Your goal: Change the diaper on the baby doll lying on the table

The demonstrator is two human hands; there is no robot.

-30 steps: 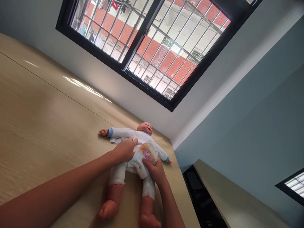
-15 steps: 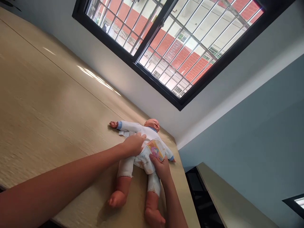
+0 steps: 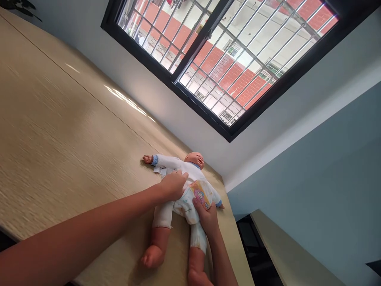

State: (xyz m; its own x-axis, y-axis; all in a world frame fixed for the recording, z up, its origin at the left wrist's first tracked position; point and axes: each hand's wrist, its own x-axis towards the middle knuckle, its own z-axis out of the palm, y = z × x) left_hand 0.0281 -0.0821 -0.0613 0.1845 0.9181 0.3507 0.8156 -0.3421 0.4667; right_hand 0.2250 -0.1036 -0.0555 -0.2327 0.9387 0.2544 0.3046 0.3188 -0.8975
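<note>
Room with a black-framed, barred window (image 3: 229, 137) above a pale blue-grey wall (image 3: 300, 167); wood-grain laminate counter (image 3: 74, 139) runs along beneath it. Baby doll (image 3: 190, 169) in a white long-sleeved top lies on its back near the counter's edge by the wall, legs toward the person, arms flung wide. Disposable diaper (image 3: 183, 208) sits around its hips, printed front panel (image 3: 201, 194) folded up over the belly. White diaper tab (image 3: 159, 171) sticks out loose beside the doll's waist.

Step in hand looks like seating the diaper at the waist. Next, that loose tab would seem to need drawing across to the panel.

Left hand (image 3: 172, 186): arm stretched long across the counter, palm down, fingers spread on the waist, released, pressing rather than clenched. Right hand (image 3: 206, 217): arm rising from below, fingers curled at the diaper's edge; grip cannot be told.
</note>
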